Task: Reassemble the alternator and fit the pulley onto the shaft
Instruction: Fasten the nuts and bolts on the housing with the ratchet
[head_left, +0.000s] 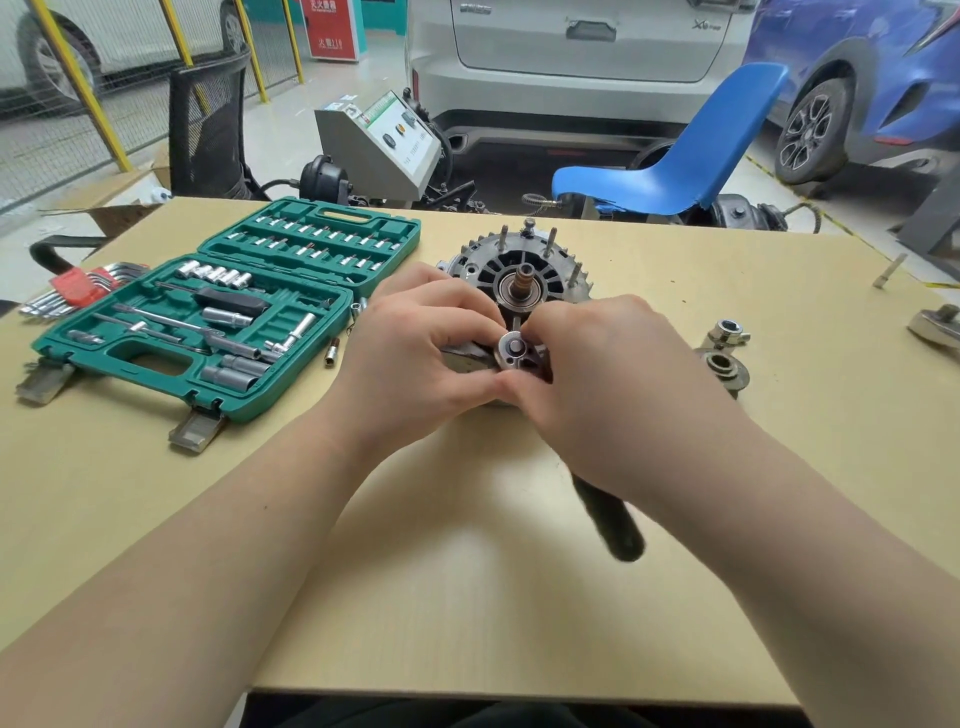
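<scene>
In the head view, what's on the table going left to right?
Hex key set → green socket case → loose socket → left hand → right hand → pulley → metal part at the right edge.

On my left I see an open green socket case (228, 306) on the surface (467, 571), red-holdered hex keys (78, 288) beside it. Beyond stand a blue chair (675, 171), a grey machine (384, 145) and a white car (582, 62).

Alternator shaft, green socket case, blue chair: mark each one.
alternator shaft (524, 283), head view, on its upper threaded end.
green socket case (156, 365), head view, on its front handle.
blue chair (675, 179), head view, on its seat.
</scene>
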